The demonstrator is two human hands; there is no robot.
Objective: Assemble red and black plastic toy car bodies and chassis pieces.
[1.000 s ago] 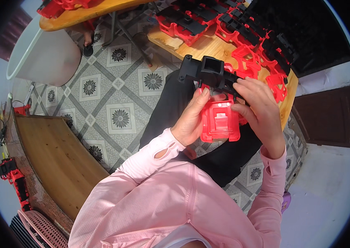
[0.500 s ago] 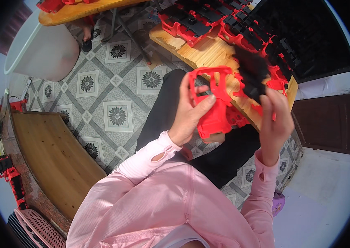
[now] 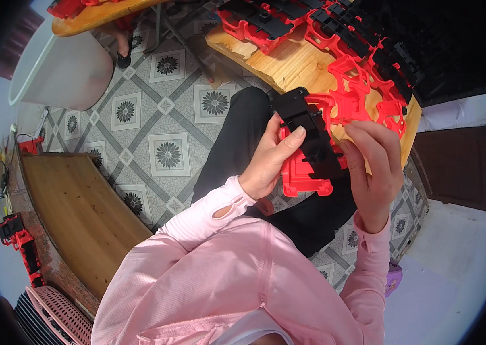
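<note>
My left hand (image 3: 265, 164) grips a red plastic frame (image 3: 306, 183), its thumb pressing on a black plastic part (image 3: 310, 137) that lies slantwise across the frame. The black part is long and stepped, with small tabs along its edge. At its right end, my right hand (image 3: 376, 164) has its thumb and curled fingers at the edge of the black part. The exact contact of those fingertips is partly hidden. Both pieces are held above my lap, just off the near edge of the wooden table (image 3: 289, 63).
Red frames (image 3: 349, 86) lie on the table, and several with black parts (image 3: 266, 29) line its far side. A white tub (image 3: 62, 72) stands at the far left, below another table (image 3: 102, 14). A wooden board (image 3: 76, 213) and a pink basket (image 3: 62, 313) are on the left.
My right hand has brought the black part left and down onto the red frame. The left thumb now rests over the black part. The red frames behind it have come into view.
</note>
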